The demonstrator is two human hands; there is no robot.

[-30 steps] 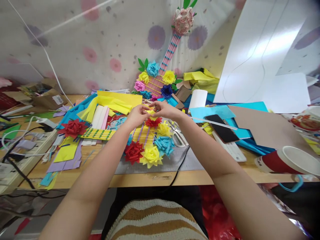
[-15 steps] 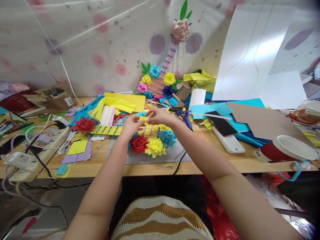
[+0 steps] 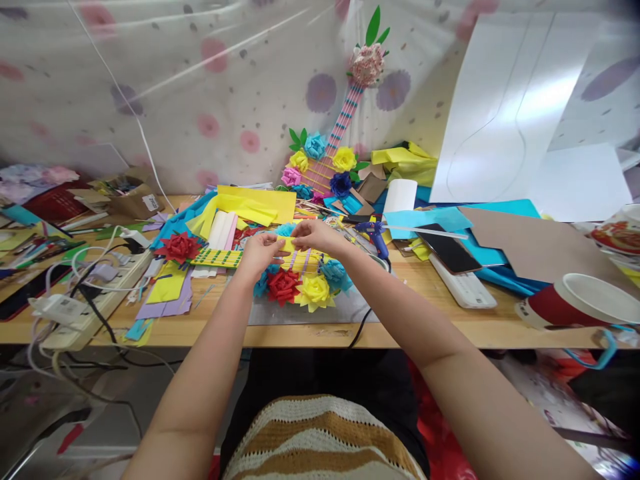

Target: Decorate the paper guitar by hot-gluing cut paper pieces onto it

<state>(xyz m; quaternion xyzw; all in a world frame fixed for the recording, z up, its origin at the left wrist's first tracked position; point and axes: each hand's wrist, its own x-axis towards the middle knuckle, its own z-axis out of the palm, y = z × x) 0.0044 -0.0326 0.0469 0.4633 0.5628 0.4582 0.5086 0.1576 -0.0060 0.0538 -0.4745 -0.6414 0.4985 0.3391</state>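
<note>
Between my two hands is a small piece of yellow paper point(image 3: 287, 245), pinched at its left end by my left hand point(image 3: 263, 253) and at its right end by my right hand point(image 3: 317, 238). Both hands are closed on it, above a yellow paper guitar point(image 3: 220, 258) lying on the table. Around the guitar's body sit a red paper flower point(image 3: 283, 287), a yellow paper flower point(image 3: 315, 293) and a blue paper flower point(image 3: 336, 275). A larger red flower point(image 3: 180, 248) decorates the far left end of its neck. My hands hide part of the body.
A blue glue gun point(image 3: 374, 239) stands right of my hands. Further right are a black phone point(image 3: 449, 249), a white case-like block point(image 3: 463, 281) and a paper cup point(image 3: 560, 303). A power strip point(image 3: 107, 293) with tangled cables lies left. A pink paper guitar point(image 3: 340, 127) leans at the back.
My fingers have drawn closer together on the yellow paper, which shows less between them. The whole view has shifted slightly, with the table's things appearing further right.
</note>
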